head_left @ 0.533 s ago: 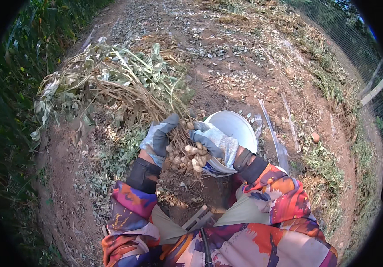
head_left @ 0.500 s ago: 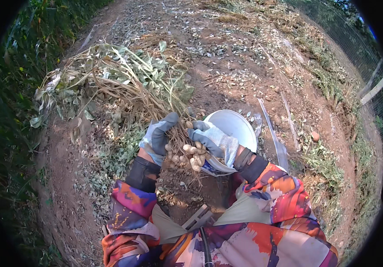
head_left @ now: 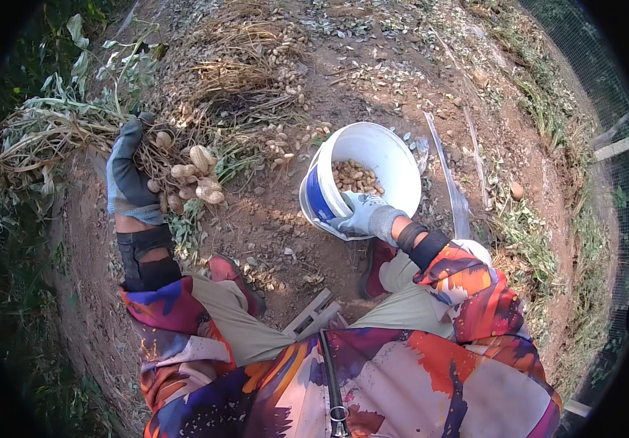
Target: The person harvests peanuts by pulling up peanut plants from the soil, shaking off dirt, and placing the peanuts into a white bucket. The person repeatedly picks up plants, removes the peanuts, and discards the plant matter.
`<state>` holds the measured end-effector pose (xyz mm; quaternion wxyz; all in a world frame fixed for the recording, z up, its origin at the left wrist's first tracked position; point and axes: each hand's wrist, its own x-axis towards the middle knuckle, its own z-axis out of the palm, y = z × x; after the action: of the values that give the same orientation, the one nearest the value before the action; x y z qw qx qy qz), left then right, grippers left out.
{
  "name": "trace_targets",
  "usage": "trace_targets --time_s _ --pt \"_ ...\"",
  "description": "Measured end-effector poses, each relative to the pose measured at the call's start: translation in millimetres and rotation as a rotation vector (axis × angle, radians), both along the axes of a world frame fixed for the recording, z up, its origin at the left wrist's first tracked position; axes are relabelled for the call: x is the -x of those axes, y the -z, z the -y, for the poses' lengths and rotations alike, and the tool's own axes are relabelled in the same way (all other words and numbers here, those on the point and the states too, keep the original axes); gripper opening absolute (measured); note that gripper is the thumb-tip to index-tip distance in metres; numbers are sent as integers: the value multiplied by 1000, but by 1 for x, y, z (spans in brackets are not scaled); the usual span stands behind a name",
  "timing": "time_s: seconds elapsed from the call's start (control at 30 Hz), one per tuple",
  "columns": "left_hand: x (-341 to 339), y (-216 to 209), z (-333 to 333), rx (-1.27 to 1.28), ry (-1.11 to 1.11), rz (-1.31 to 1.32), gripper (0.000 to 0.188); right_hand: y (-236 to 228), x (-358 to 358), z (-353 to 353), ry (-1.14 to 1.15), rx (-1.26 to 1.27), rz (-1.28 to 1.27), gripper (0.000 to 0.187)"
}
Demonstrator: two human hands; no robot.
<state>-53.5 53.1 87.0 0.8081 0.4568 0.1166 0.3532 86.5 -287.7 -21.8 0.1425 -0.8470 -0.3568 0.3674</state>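
Observation:
My left hand point(head_left: 130, 175), in a grey-coated glove, is closed around the stems of a pulled-up peanut plant point(head_left: 59, 135). Its leafy tops spread away to the left. A cluster of pale peanut pods point(head_left: 199, 174) dangles from the roots on the right side of the fist. My gloved right hand point(head_left: 364, 213) grips the near rim of a white bucket point(head_left: 402, 164) with a blue patch on its outside. The bucket is tilted toward me, and loose peanuts point(head_left: 355, 177) lie at its bottom. My right fingertips are partly hidden at the rim.
Dried peanut plants with pods point(head_left: 238, 73) lie in a heap beyond the bucket, left of centre. A strip of clear plastic film point(head_left: 453, 193) runs along the soil at right. Green crops border the left, wire mesh fencing point(head_left: 592, 80) the right. My shoes point(head_left: 235, 281) stand near the bucket.
My left hand has swung left and away from the bucket with the peanut plant. My right hand has left the pods and taken the bucket's rim; the bucket now tilts, showing peanuts inside.

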Motion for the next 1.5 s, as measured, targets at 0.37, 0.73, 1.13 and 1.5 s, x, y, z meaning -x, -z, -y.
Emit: trace_targets --time_s 0.37,0.73,1.13,1.5 --pt "65 -11 -31 87 47 34 21 5 10 -34 136 -23 114 43" --pt "152 -21 -49 26 -74 108 27 18 106 -112 -455 -375 238 17" --pt "240 -7 -62 81 -363 -118 31 248 179 -132 -406 429 125 28" --pt "247 -15 -69 64 -415 -165 41 271 152 -113 -344 172 -77 23"
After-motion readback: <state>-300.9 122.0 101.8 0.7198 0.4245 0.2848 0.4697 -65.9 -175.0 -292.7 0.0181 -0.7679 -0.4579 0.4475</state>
